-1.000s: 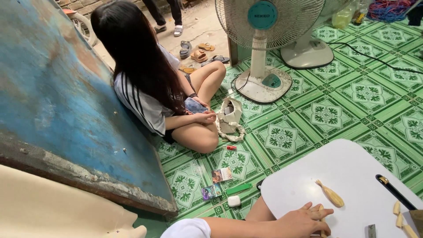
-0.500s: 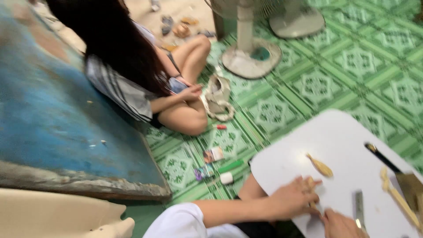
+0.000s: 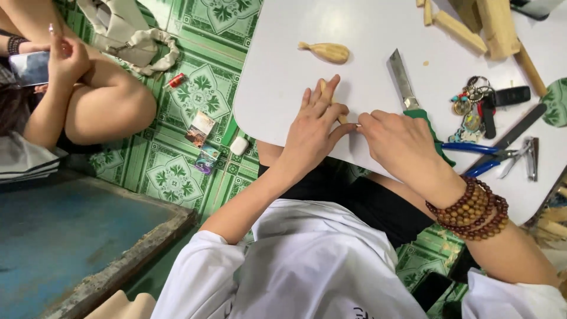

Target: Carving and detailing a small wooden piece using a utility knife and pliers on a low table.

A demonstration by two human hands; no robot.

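A slim, pale wooden stick (image 3: 331, 101) lies flat on the white table (image 3: 283, 71) near its front edge — mostly covered. Only its upper end shows.

Both hands (image 3: 354, 133) pinching small wooden stick (image 3: 332, 100), white table (image 3: 283, 71), knife (image 3: 407, 88)

White table (image 3: 277, 77), green patterned floor tiles (image 3: 204, 88), blue-handled pliers (image 3: 472, 149), brown bead bracelets (image 3: 472, 210).

Carved wooden fish (image 3: 326, 51) on white counter (image 3: 283, 77); key bunch (image 3: 481, 103) nr blue-handled pliers (image 3: 490, 156); wood offcuts (image 3: 472, 23) top right; 2nd person's knee (image 3: 112, 106) on green tiled floor (image 3: 177, 171) w/ cloth bag (image 3: 127, 38); blue board (image 3: 65, 236) bottom left.
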